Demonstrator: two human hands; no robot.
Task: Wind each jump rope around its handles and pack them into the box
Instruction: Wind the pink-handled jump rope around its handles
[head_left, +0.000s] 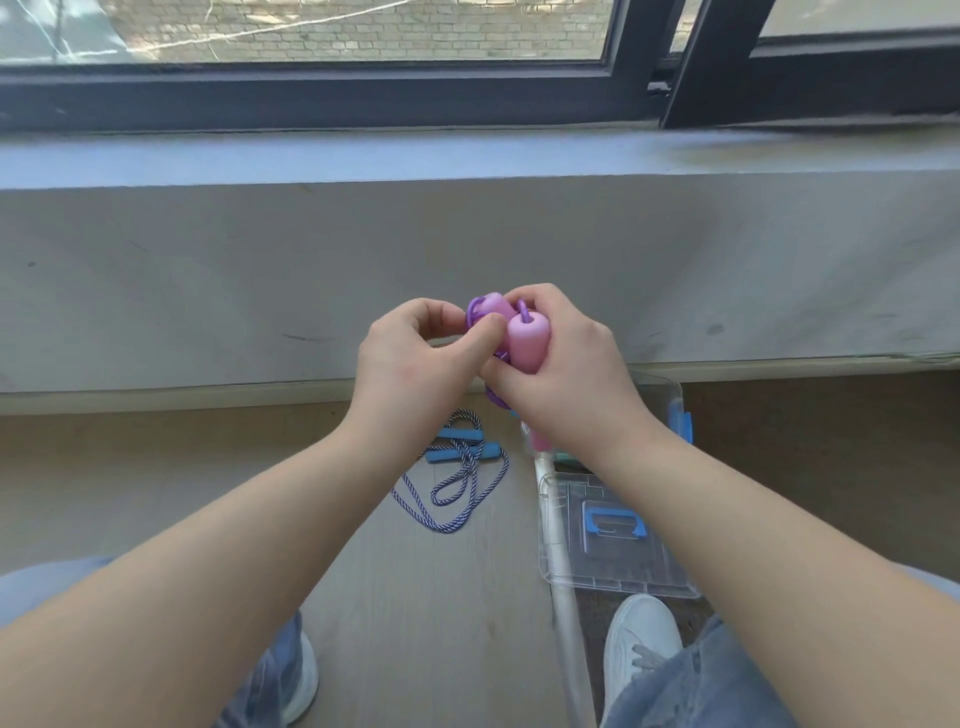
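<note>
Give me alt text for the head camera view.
Both hands, left hand and right hand, hold a pink-handled jump rope with purple cord. A loose blue-handled rope and clear box lid lie on the floor below.

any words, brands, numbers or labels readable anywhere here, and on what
None can be read.
Pink handles in the hands: plain, no print shows.
Blue handles on the floor: no marking visible.
Clear box lid with its blue latch: only moulded ribs, no label.
White shoe: no logo can be made out.
</note>
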